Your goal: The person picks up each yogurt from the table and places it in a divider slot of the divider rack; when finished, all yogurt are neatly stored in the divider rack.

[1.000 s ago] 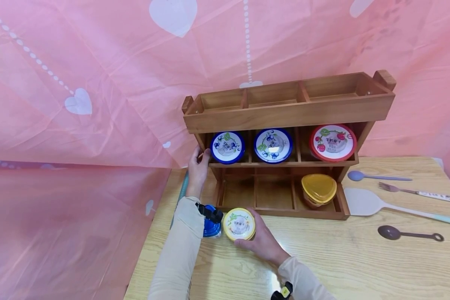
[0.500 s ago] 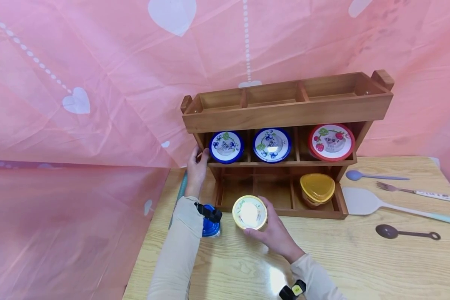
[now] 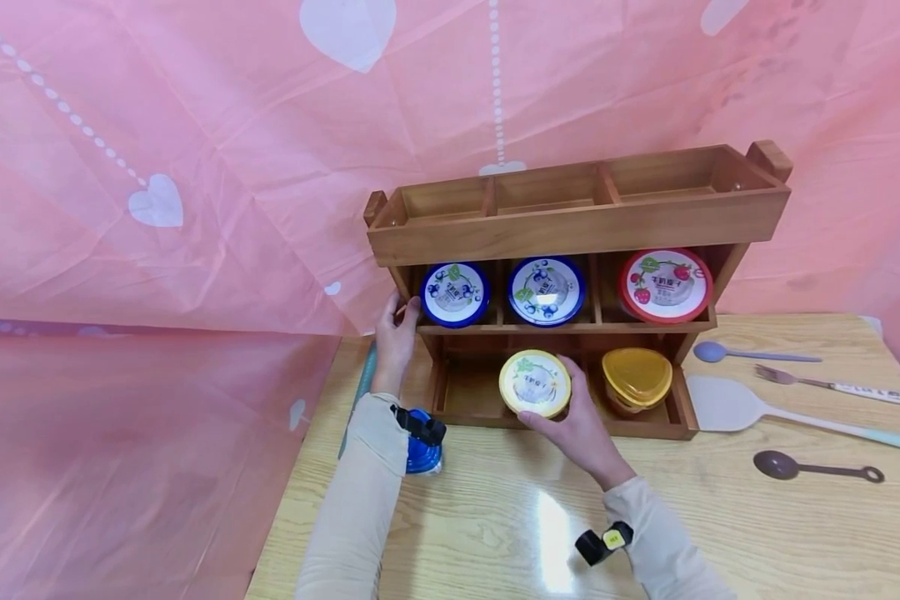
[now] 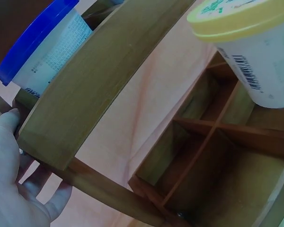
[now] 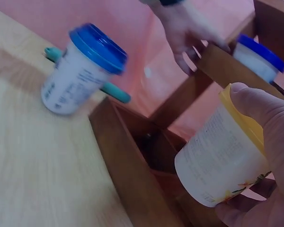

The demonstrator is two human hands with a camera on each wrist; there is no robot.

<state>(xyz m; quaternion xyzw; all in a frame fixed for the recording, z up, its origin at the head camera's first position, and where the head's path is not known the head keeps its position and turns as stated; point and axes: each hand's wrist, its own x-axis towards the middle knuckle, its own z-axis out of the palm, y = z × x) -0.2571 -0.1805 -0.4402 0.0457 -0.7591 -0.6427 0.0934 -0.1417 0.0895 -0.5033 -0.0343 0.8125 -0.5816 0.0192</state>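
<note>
My right hand [image 3: 581, 421] grips a white tub with a yellow lid [image 3: 535, 384], thumb and fingers around its side. In the head view the tub overlaps the middle compartment of the bottom tier of a wooden shelf rack [image 3: 570, 236]. My left hand [image 3: 396, 337] holds the left end of the rack's middle tier, thumb on one side and fingers around the other, as the left wrist view shows. Beside that thumb sits a blue-lidded tub [image 4: 45, 45]. A second blue-lidded tub [image 3: 547, 291] and a red-lidded tub [image 3: 666, 285] share this tier.
A yellow-lidded container [image 3: 637, 379] occupies the bottom tier's right compartment. Another blue-lidded tub [image 5: 83, 68] stands on the table left of the rack, near a teal handle [image 5: 116, 92]. On the right lie a spatula [image 3: 727, 404], a fork [image 3: 795, 378], a blue spoon [image 3: 711, 352] and a brown spoon [image 3: 776, 465].
My right hand has carried the yellow-lidded tub up and to the right, from the table in front of the rack to over its bottom tier. The left hand stays on the rack.
</note>
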